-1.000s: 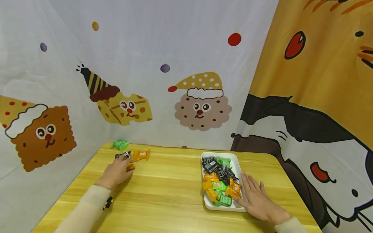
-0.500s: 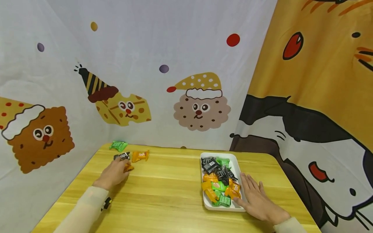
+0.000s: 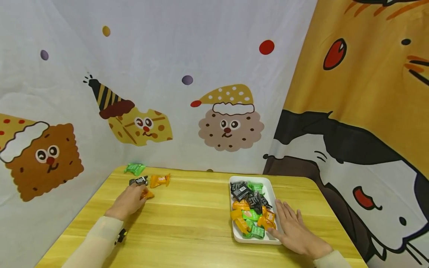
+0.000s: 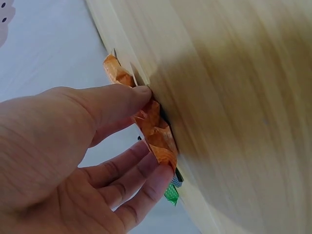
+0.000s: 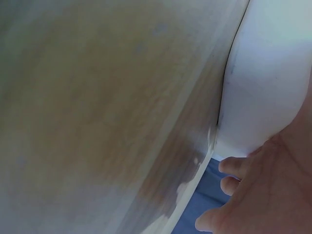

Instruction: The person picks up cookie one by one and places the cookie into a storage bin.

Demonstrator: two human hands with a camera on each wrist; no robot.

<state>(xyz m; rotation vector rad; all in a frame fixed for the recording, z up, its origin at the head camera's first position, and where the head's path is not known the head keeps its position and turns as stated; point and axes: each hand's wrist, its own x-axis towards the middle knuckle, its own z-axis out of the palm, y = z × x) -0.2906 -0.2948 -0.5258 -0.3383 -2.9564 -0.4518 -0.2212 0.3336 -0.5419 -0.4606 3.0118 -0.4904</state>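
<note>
My left hand [image 3: 125, 201] is at the table's left side, its thumb and fingers around an orange-wrapped candy [image 4: 158, 136]. In the left wrist view the thumb tip lies on one side of the wrapper, with a fingertip at its lower end. A black-wrapped candy [image 3: 140, 180] lies just beyond the fingers, partly covered. On the right, my right hand [image 3: 298, 232] rests with fairly straight fingers along the right edge of a white tray [image 3: 256, 241]. The tray holds several black, green and orange candies [image 3: 249, 214].
Another orange candy [image 3: 160, 180] and a green candy [image 3: 135, 168] lie near the back left of the wooden table [image 3: 194, 216]. A printed cloth [image 3: 167, 48] hangs behind the table. More cloth hangs along both sides.
My left hand has shifted slightly left and toward me, staying at the orange candy. The whole scene drifts slightly left as the head view turns. The right hand stays at the tray.
</note>
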